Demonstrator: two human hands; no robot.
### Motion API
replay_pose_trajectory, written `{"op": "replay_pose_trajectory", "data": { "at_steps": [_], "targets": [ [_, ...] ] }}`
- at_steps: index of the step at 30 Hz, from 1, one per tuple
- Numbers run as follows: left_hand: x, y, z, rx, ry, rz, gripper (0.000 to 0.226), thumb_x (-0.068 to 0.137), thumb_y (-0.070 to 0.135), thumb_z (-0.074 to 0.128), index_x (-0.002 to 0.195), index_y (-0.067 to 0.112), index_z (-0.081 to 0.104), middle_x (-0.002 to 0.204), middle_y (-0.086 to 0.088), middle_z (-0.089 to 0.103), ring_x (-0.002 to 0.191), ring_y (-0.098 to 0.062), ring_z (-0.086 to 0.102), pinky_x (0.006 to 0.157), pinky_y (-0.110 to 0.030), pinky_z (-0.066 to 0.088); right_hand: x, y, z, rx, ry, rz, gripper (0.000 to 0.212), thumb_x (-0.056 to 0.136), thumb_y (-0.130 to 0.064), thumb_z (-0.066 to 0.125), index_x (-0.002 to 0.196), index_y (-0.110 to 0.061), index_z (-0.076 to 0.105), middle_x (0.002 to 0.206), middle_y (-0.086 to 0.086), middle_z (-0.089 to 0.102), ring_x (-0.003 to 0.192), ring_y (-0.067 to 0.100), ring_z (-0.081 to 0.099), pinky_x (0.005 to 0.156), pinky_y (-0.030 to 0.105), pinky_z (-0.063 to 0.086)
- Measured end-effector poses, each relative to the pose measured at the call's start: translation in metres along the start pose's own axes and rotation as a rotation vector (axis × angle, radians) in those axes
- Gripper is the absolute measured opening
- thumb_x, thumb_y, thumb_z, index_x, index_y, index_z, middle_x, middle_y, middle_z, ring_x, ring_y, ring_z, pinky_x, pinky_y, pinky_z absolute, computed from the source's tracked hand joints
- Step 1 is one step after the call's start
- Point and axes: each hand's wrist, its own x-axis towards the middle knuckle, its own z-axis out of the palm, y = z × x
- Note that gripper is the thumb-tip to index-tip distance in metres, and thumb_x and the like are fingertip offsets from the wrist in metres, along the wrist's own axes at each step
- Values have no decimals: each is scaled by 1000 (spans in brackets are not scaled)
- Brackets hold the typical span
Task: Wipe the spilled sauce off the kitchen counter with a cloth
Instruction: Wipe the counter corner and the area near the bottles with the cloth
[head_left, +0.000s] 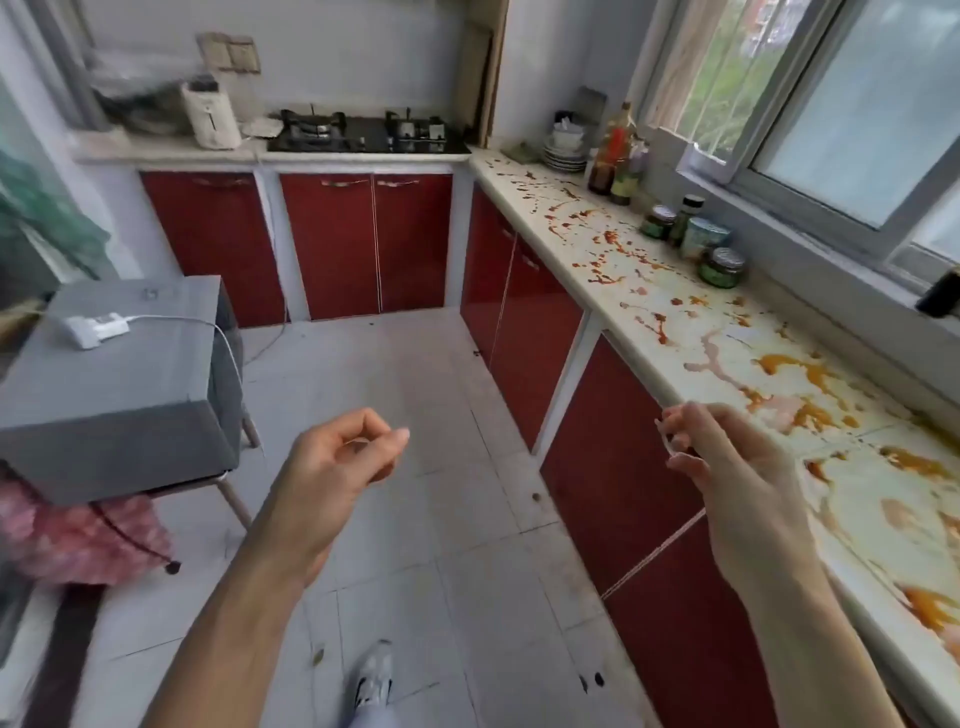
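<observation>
**Plainly a long spill, and both hands free**

Here the counter (621, 304) runs along the right side of the kitchen, under the window (831, 114), from the far corner to the near edge of the view. Sauce (795, 366) covers most of its length. Far along it lies as small red-brown splashes and streaks; nearer the person it spreads into wide orange puddles with pale smears between them.

The right hand (727, 467) hangs just beside the counter's front edge, in front of the red cabinet doors (524, 322). Its fingers are loosely bent and it grasps nothing. The left hand (343, 457) is out over the tiled floor (415, 374), well apart from the counter, its fingers loosely curled and likewise empty.

Against the wall behind the spill stand several jars (722, 267), and farther along a cluster of bottles (615, 156) beside stacked dishes (563, 150). A gas hob (363, 135) sits on the far worktop. At left, a white power strip (93, 327) lies on a grey covered table (119, 395).
</observation>
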Motion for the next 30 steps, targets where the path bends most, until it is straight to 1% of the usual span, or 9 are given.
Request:
{"op": "replay_pose_trajectory", "data": {
  "at_steps": [5,9,15,17,19,22,24,27,30],
  "targets": [
    [66,2,-9,-19,-41,38,13,70,20,69,65,18,57,95,7,63,94,-6,62,82,-18,42,61,-2,59,9,-111,7,19,82,-39,60,71,-29,73,79,-8,68,82,5,61,80,33,47],
    [144,8,-26,-13,-68,78,22,84,-1,59,70,16,62,103,4,66,101,-7,62,82,-18,42,122,-3,102,14,-94,-3,21,82,-40,60,70,-29,72,80,-11,67,88,3,61,82,35,46],
    [271,29,-50,-44,-99,148,16,86,7,58,75,18,61,95,-2,69,96,-13,64,86,-24,43,216,-6,158,3,5,0,23,84,-35,61,84,-15,70,84,-10,67,92,12,60,81,32,46],
    [302,32,-54,-55,-109,144,10,84,12,56,78,18,62,92,-5,69,90,-19,66,87,-29,46,241,-5,171,-10,26,8,20,83,-35,61,86,-18,71,83,-11,66,90,11,60,81,31,47],
    [337,31,-60,-55,-100,135,14,89,5,54,81,14,61,85,-8,69,83,-22,67,86,-33,48,271,1,185,-18,41,8,13,87,-30,62,85,-22,72,84,-12,66,87,10,59,82,33,49],
    [397,30,-66,-37,-72,137,17,90,-1,51,82,10,62,77,-9,68,73,-20,65,79,-31,48,325,13,208,10,63,8,12,90,-24,62,85,-23,72,85,-9,65,81,8,59,84,37,49],
    [439,32,-67,-30,-57,149,18,89,-1,52,82,11,63,74,-7,68,69,-18,63,77,-30,47,363,21,223,43,75,8,10,86,-27,64,84,-22,73,90,-4,65,79,9,58,84,39,48],
    [499,39,-64,0,-45,181,21,89,-1,54,80,15,64,73,-6,68,67,-15,61,76,-28,47,418,31,241,51,105,-1,12,83,-32,65,85,-23,73,92,-4,66,83,11,58,84,37,48],
    [572,51,-55,34,-56,218,24,88,0,55,78,18,65,73,-5,68,66,-14,60,74,-28,46,489,41,258,83,108,-9,10,91,-26,63,87,-24,72,102,-2,67,92,15,58,87,37,48]
  ]
}}
